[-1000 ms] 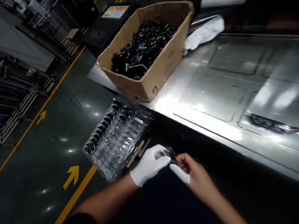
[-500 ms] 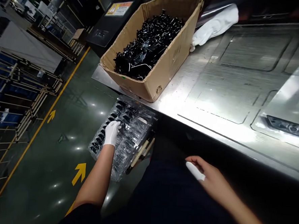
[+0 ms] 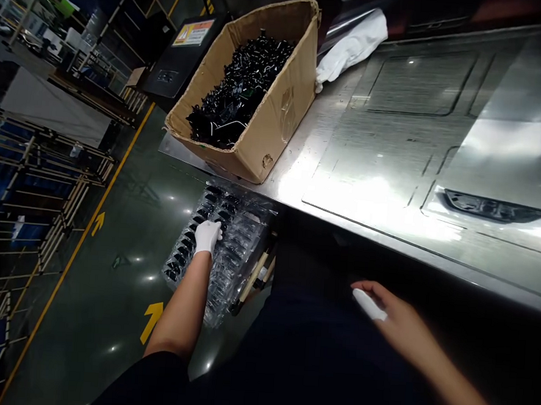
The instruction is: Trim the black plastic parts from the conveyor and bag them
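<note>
My left hand (image 3: 208, 236), in a white glove, reaches down over a clear plastic tray (image 3: 243, 240) beside the metal table. Its fingers are curled in among the tray's slots; whatever they grip is hidden. Rows of glossy black parts (image 3: 186, 245) fill the slots on the tray's left side. My right hand (image 3: 390, 310) hangs in front of the table edge, bare except for a white cover on the thumb. Nothing shows in it, and its thumb and index finger are slightly apart. A long black panel-like part (image 3: 494, 208) lies on the table to the right.
On the table's left corner stands a cardboard box (image 3: 282, 124) heaped with small black pieces (image 3: 255, 73). Beside it lies a crumpled white cloth (image 3: 353, 49). Behind the box is a black case (image 3: 165, 80) with a warning label. Pipe racks (image 3: 47, 176) line the floor at left.
The view has shifted, so the box and the table parts sit farther left. My left hand stays at the tray, its fingers now more curled. My right hand appears slightly farther right.
</note>
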`<state>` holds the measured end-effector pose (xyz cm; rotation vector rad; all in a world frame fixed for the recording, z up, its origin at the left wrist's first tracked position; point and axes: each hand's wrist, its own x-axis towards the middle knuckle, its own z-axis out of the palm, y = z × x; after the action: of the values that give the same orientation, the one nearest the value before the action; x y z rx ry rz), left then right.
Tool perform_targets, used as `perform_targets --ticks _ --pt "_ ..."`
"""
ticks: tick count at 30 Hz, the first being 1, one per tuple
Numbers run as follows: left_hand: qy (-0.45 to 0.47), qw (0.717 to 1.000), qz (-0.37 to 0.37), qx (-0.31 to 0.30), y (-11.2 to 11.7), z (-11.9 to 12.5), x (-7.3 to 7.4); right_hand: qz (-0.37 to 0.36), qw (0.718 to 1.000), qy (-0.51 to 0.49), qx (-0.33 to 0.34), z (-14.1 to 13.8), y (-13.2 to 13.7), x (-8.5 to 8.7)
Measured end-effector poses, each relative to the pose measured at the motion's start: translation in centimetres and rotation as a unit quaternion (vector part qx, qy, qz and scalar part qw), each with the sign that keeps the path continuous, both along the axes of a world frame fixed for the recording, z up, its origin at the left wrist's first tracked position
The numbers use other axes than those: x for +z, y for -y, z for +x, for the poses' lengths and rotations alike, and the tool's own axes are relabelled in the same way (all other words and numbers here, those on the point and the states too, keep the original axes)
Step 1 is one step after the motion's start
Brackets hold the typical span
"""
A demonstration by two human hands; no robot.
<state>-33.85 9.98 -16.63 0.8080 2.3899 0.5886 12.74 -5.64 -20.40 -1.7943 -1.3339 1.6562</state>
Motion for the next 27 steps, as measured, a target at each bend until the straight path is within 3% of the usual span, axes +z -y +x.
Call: perform_targets --ticks 7,11,15,20,23,27 --pt "-0.134 0.978 -0.089 -0.136 2.3 1.7 1.8 0.003 1.000 0.013 -0.002 1.2 0.0 -0.8" --pt "-0.134 0.957 -0.130 -0.221 4.7 4.0 1.8 0.002 1.000 0.019 -0.002 1.4 0.3 -1.0" --pt "-0.115 0.949 -0.158 -0.247 5.2 5.5 1.5 0.010 1.000 0.016 0.006 1.0 0.5 -0.9" --pt "-0.031 0.954 -0.125 -0.272 4.9 8.1 2.3 0.018 1.000 0.007 -0.002 0.7 0.5 -0.4" --pt "0.056 0.945 -0.099 -0.308 6.7 11.6 3.2 0.018 1.000 0.013 -0.010 0.8 0.8 -0.4" --pt "0.187 0.904 -0.094 -0.373 10.1 17.1 3.5 0.024 0.999 0.021 -0.011 0.7 1.3 -0.7"
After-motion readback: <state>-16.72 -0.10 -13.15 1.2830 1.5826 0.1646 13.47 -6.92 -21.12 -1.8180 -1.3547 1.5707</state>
